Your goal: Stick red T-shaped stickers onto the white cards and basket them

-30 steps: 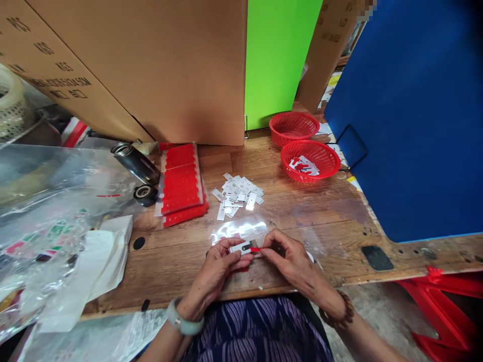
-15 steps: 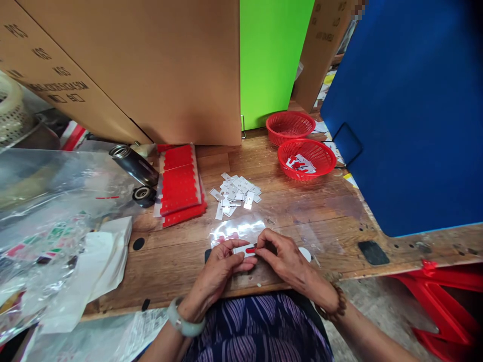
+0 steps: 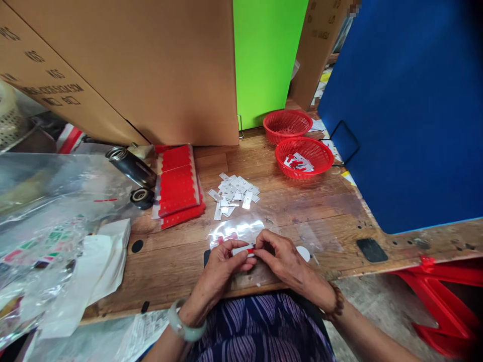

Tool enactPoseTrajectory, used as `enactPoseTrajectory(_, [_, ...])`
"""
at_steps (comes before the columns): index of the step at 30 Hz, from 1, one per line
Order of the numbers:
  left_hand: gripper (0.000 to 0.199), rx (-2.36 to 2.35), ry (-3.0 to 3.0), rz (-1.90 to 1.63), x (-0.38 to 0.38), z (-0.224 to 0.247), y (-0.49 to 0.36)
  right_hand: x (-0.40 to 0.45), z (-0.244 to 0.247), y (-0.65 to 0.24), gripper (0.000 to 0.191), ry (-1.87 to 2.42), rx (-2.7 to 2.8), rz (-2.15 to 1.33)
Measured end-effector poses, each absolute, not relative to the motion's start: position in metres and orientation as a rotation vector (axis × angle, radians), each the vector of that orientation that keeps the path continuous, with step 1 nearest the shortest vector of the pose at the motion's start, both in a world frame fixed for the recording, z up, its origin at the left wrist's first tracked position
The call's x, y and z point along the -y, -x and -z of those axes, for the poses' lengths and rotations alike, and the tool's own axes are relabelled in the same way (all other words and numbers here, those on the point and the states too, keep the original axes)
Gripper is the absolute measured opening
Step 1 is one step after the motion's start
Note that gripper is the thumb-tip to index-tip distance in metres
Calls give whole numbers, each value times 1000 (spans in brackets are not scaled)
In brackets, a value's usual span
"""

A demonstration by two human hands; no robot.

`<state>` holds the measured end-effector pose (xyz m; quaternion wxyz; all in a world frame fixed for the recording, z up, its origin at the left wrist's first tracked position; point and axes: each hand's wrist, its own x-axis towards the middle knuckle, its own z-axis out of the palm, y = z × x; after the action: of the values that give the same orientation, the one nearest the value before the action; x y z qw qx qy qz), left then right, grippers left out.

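Near the table's front edge, my left hand (image 3: pixel 222 264) pinches a small white card (image 3: pixel 240 250) between thumb and fingers. My right hand (image 3: pixel 283 256) has its thumb and forefinger closed on a small red piece (image 3: pixel 250 251) at the card's right end. Just behind the hands lies a clear plastic sheet (image 3: pixel 241 230) with a few red shapes at its left. Beyond it is a loose pile of white cards (image 3: pixel 234 192). Red sheets with scalloped edges (image 3: pixel 177 188) are stacked to the left of the pile.
Two red baskets (image 3: pixel 287 125) stand at the back; the nearer one (image 3: pixel 319 158) holds white and red pieces. A dark flask (image 3: pixel 132 168) leans at left beside its lid (image 3: pixel 142 197). Plastic bags (image 3: pixel 41 256) cover the left side. A blue panel (image 3: pixel 407 120) stands at right.
The red piece now lies across the card's right end, and my right fingertips have shifted slightly over it. The whole view has moved a little.
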<state>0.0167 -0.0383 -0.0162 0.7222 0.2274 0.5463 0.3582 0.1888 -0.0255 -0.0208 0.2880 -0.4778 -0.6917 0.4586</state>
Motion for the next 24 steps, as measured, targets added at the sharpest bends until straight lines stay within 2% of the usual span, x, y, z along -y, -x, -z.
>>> enactPoseTrajectory(11, [49, -1323, -643, -839, 36, 21, -18, 36, 20, -179, 10, 1426, 1727, -1244])
enactPoseTrajectory(24, [56, -1282, -582, -811, 38, 22, -13, 36, 22, -181, 12, 1369, 1786, -1191])
